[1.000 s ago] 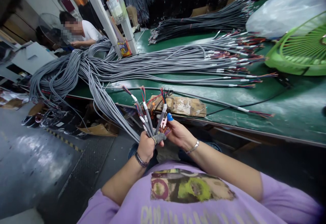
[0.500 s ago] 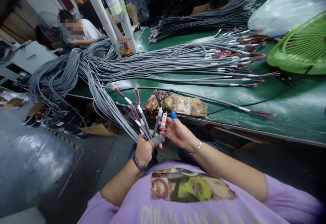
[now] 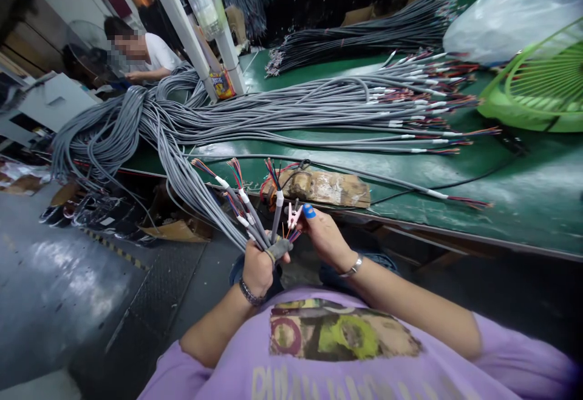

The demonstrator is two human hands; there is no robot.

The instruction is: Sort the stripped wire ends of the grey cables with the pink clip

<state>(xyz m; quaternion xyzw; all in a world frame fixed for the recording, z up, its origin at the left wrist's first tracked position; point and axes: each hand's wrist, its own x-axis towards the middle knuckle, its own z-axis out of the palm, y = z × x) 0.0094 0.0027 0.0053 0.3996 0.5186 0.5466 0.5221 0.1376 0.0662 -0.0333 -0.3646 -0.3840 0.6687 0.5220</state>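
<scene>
Several grey cables (image 3: 257, 224) with white bands and fanned, coloured wire ends are bunched in my left hand (image 3: 259, 269), which is closed round them. A grey cover sits on a finger of that hand. A small pink clothespin (image 3: 294, 215) is tilted just above a few loose purple and orange wires (image 3: 295, 236) by the left fingertips. My right hand (image 3: 325, 236), with a blue cover on its thumb, is closed at the clothespin's right side. Its other fingers are partly hidden.
Long grey cables (image 3: 273, 111) lie across the green table (image 3: 523, 206). A worn wooden block (image 3: 337, 187) rests at its near edge. A green fan (image 3: 542, 84) and a clear plastic bag (image 3: 514, 17) stand to the right. A person (image 3: 157, 54) works at the far left.
The clothespin has turned, so its two arms now show as a V. My right hand has shifted slightly right, and the cable ends have swung a little left.
</scene>
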